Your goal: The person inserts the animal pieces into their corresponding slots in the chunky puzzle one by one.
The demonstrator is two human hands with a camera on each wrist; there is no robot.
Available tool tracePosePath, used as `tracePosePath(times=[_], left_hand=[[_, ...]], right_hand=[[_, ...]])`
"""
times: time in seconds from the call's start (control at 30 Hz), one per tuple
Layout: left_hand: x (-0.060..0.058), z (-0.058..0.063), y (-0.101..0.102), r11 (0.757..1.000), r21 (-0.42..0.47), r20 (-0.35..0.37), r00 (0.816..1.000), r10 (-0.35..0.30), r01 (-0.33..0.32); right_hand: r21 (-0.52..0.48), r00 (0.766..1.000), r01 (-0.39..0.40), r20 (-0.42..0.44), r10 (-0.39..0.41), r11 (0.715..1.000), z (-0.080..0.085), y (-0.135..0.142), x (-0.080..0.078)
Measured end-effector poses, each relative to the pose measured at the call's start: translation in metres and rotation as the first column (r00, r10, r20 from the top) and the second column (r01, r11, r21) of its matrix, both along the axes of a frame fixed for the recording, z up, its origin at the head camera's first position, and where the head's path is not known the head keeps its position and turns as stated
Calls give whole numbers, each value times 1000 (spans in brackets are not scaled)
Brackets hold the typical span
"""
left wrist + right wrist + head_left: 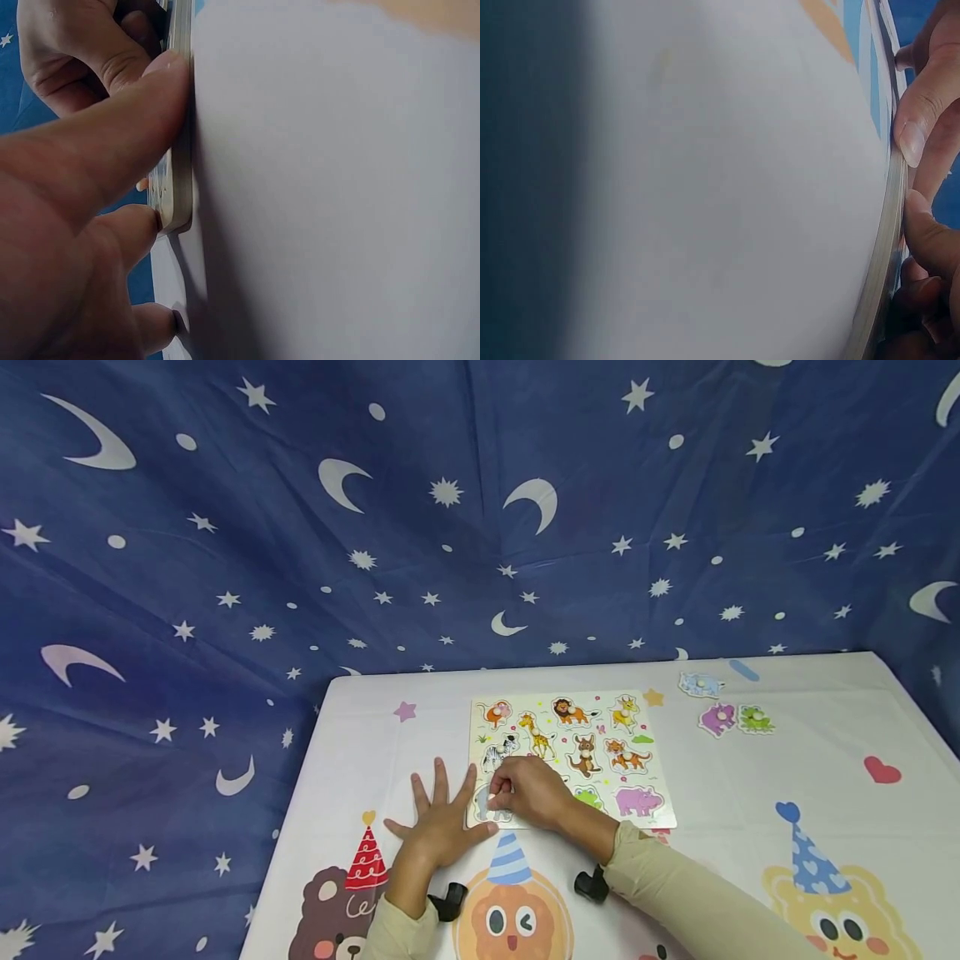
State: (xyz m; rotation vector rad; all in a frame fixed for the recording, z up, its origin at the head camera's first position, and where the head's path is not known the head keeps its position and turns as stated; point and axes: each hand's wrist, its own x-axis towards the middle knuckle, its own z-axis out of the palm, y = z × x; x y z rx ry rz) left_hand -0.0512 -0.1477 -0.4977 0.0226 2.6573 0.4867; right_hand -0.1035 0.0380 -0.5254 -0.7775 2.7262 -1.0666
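A white animal puzzle board [667, 814] lies on the table, its near left corner by my left hand [438, 831]. That hand has its fingers spread wide on the tabletop; its thumb [161, 90] presses the front edge of the board, and one fingertip touches the corner. Over the lower left of the board, my right hand [528, 789] pinches a grey elephant puzzle piece [482, 810] with thumb and curled fingers. The hand hides part of the elephant and the spot to its right. A zebra [493, 753] shows just above the fingers.
Right of the board lie loose knobbed pieces: a light-blue animal [699, 685], a purple hippo [716, 718] and a green frog [756, 719]. The board holds a lion [572, 712], a giraffe [534, 737] and several other animals. A starry blue curtain [450, 527] hangs behind the table.
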Motion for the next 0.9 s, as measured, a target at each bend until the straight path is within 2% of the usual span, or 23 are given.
tracePosePath(times=[0.23, 0.53, 0.7, 0.9], left_hand=[[0, 1, 0, 1000, -1, 5, 1000, 10, -10], [0, 2, 2, 1000, 8, -1, 1000, 0, 0], [-1, 2, 2, 1000, 4, -6, 1000, 2, -2], [0, 2, 3, 1000, 12, -7, 1000, 9, -9]], right_hand=[[7, 997, 20, 71, -20, 1000, 5, 6, 2], [-35, 993, 78, 92, -74, 996, 10, 32, 6], [-107, 991, 112, 88, -103, 988, 15, 55, 3], [-117, 978, 207, 25, -205, 971, 23, 92, -4]])
